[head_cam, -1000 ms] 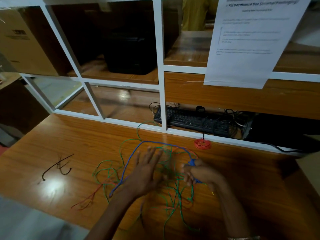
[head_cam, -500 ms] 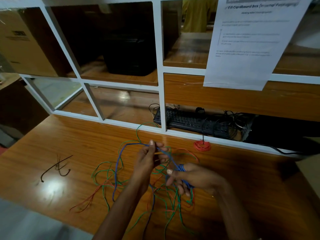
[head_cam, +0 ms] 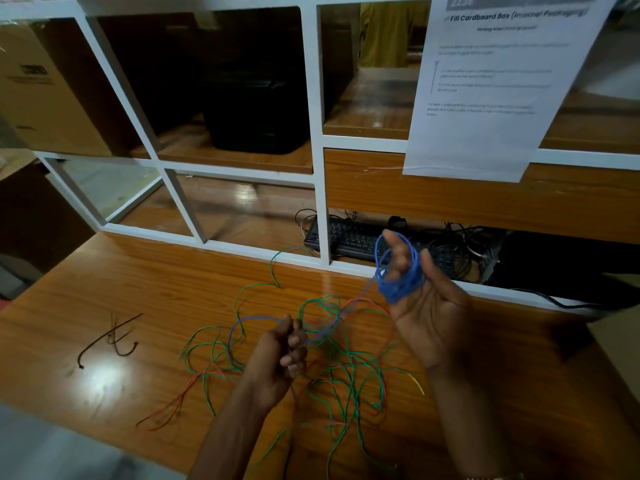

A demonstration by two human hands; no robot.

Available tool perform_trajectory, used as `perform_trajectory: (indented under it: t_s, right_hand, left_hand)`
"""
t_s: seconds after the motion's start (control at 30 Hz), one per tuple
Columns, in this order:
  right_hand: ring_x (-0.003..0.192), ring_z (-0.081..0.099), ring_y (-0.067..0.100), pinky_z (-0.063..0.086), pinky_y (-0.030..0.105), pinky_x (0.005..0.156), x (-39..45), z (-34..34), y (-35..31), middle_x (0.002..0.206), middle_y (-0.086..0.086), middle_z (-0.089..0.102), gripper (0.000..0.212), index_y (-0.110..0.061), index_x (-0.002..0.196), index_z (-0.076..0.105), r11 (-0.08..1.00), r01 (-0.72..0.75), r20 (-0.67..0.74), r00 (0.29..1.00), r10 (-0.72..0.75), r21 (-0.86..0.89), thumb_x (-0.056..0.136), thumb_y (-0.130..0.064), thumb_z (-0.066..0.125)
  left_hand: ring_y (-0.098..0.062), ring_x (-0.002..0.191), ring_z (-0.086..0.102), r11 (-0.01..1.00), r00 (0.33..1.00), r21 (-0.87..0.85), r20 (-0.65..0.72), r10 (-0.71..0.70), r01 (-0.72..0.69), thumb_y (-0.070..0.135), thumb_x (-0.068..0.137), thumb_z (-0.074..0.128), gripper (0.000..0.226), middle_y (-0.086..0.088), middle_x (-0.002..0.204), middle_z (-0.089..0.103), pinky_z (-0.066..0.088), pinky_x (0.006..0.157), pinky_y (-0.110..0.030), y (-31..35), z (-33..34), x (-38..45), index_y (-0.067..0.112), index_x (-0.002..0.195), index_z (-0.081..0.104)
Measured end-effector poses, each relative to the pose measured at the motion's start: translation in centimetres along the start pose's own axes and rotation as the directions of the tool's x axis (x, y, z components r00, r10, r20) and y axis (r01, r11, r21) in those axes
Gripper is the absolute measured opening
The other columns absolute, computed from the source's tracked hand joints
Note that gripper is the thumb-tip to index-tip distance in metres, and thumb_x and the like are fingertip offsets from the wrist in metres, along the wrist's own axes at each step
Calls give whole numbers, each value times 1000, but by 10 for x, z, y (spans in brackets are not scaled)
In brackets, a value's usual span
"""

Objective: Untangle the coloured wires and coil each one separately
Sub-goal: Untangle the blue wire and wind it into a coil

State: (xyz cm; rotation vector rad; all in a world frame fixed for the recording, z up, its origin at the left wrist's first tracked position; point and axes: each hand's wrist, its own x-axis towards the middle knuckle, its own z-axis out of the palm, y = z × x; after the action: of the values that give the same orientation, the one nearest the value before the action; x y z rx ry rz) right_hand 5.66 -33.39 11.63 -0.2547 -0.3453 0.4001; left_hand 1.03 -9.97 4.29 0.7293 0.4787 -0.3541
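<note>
A blue wire (head_cam: 398, 284) is wound in several loops around the raised fingers of my right hand (head_cam: 426, 306), held above the desk. Its free length runs down and left to my left hand (head_cam: 280, 355), whose fingers are closed around it. Under both hands lies a loose tangle of green wires (head_cam: 343, 368) mixed with red wires (head_cam: 173, 407) and a yellow end (head_cam: 417, 384) on the wooden desk (head_cam: 145, 282).
A short black wire (head_cam: 110, 337) lies apart at the left. A white frame (head_cam: 320, 188) borders the desk's far side, with a black keyboard (head_cam: 349, 239) and cables behind it. A printed sheet (head_cam: 491, 88) hangs at the upper right.
My right hand has risen and moved right, with the blue coil now around its upright fingers. My left hand has dropped lower and holds the blue wire's free length.
</note>
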Motion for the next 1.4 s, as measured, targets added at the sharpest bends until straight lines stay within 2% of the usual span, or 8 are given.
perform_trajectory:
  t_s: [0.13, 0.3, 0.4, 0.73, 0.87, 1.0, 1.2, 1.4]
  right_hand:
    - [134, 58, 23, 42, 36, 117, 11, 6, 8, 138, 11, 66, 55, 3, 144, 47, 895, 23, -297, 939, -173, -445, 96, -23, 55]
    - [134, 49, 11, 29, 40, 119, -2, -12, 36, 142, -13, 57, 81, -36, 135, 58, 112, -616, -625, 776, -81, -780, 79, -93, 44]
    - [99, 66, 12, 44, 41, 108, -6, -15, 47, 100, -2, 74, 89, -24, 99, 72, -143, -591, -607, 782, 139, -794, 76, -99, 30]
    - [40, 58, 12, 44, 21, 39, -18, 1, 52, 61, 9, 68, 67, 14, 101, 70, 346, -529, -106, 648, 754, -775, 105, -50, 49]
    - [49, 67, 5, 34, 18, 36, -9, -16, 40, 66, 3, 75, 73, 1, 109, 75, 793, -494, 187, 794, 579, -358, 102, -64, 43]
    - [74, 74, 17, 56, 24, 68, 0, -27, 26, 95, 16, 76, 69, 15, 131, 58, 980, -178, -2, 984, 179, 92, 102, -48, 57]
    - [127, 63, 28, 46, 38, 113, 11, -19, 28, 135, 24, 64, 60, 6, 138, 49, 939, -39, -449, 885, -126, -341, 104, -43, 46]
    - [103, 69, 17, 43, 42, 108, 2, -49, 49, 103, 0, 79, 78, -26, 97, 81, 153, -586, -604, 789, -113, -795, 78, -91, 42]
  left_hand:
    - [-7, 33, 28, 969, 989, 238, 142, 32, -66, 39, 105, 44, 32, 0, 60, 41, 28, 36, -17, -11, 9, -17, 17, 82, 49]
    - [-14, 45, 32, 914, 959, 346, 253, 128, -213, 44, 109, 36, 43, -4, 63, 38, 34, 47, -25, 5, 27, -36, 19, 78, 52]
    - [-15, 50, 35, 891, 941, 334, 247, 232, -307, 47, 109, 36, 41, -2, 65, 40, 37, 54, -29, 20, 36, -36, 20, 81, 52]
    - [-2, 33, 26, 951, 958, 144, -54, 283, -273, 45, 110, 41, 33, 7, 55, 36, 26, 35, -17, 49, 17, -4, 24, 85, 48]
    - [-3, 31, 24, 965, 988, 243, -99, 120, -93, 40, 110, 43, 32, 6, 48, 31, 23, 35, -17, 36, 4, 9, 23, 83, 47]
    - [-5, 35, 24, 903, 999, 430, -40, 28, -8, 39, 109, 46, 31, 7, 54, 34, 21, 40, -22, 15, 11, 9, 23, 83, 51]
    - [-12, 44, 40, 749, 977, 640, 207, 45, -170, 50, 106, 46, 42, -2, 65, 49, 39, 47, -25, -1, 35, -5, 16, 87, 62]
    - [-13, 52, 34, 764, 951, 581, 277, 138, -280, 55, 110, 34, 50, 2, 68, 37, 36, 55, -28, 24, 53, -13, 20, 85, 59]
